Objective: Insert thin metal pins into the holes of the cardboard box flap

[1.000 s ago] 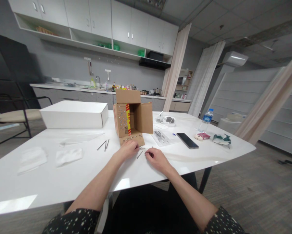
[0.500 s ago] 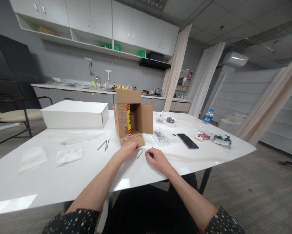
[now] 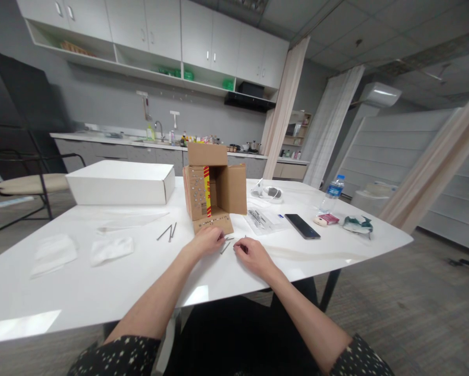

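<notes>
My left hand (image 3: 206, 241) rests on the white table (image 3: 81, 282) just in front of an open cardboard box (image 3: 214, 188) with a red and yellow strip; its fingertips pinch small metal nails (image 3: 225, 243). My right hand (image 3: 252, 256) lies beside it, fingers curled around another small nail, too small to see clearly. Between the two hands a loose nail lies on the table. The box's lower flap (image 3: 213, 223) shows a row of small studs.
Three loose nails (image 3: 167, 232) lie left of the box. A white flat box (image 3: 120, 183), plastic bags (image 3: 54, 249), a bag of metal parts (image 3: 260, 218), a phone (image 3: 302, 225), a water bottle (image 3: 332, 193) and a chair (image 3: 19, 177) are around.
</notes>
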Demonstrator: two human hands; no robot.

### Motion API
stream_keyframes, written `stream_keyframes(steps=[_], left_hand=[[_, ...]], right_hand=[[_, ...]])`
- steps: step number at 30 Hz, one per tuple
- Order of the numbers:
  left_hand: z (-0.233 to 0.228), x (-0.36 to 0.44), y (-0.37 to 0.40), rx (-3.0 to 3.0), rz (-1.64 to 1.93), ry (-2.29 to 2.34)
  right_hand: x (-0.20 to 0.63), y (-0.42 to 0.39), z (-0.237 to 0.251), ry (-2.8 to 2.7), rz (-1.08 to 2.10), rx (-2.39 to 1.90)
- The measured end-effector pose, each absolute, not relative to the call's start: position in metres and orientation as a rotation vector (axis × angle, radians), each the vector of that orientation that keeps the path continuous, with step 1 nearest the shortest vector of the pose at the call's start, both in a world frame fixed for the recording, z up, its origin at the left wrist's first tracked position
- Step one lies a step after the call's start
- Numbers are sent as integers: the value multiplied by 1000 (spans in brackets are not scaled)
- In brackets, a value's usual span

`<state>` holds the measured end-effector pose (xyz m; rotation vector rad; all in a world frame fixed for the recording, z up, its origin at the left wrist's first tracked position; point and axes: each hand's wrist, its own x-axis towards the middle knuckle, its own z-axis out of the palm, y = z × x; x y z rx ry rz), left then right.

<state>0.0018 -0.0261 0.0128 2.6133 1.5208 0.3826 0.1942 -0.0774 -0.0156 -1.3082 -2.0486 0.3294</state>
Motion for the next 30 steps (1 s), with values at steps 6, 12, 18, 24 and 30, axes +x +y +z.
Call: stream_keyframes(steps=[6,12,18,24,30], left_hand=[[15,3,-28,2597,399,1518],[16,2,-29,2596,392,1530],[8,2,-22,2620,375,1552],[1,2,-15,2600,431,1610],[6,1,-16,2601,519,1568]], right_hand=[[194,-78,-15,-2043,328,-1298],[194,-79,-14,-2046,334,-1296],[194,-80,-12,-2042,347,-1303],[194,-79,-14,-2042,340,-1302],[194,-80,-13,-2039,350,-1306]])
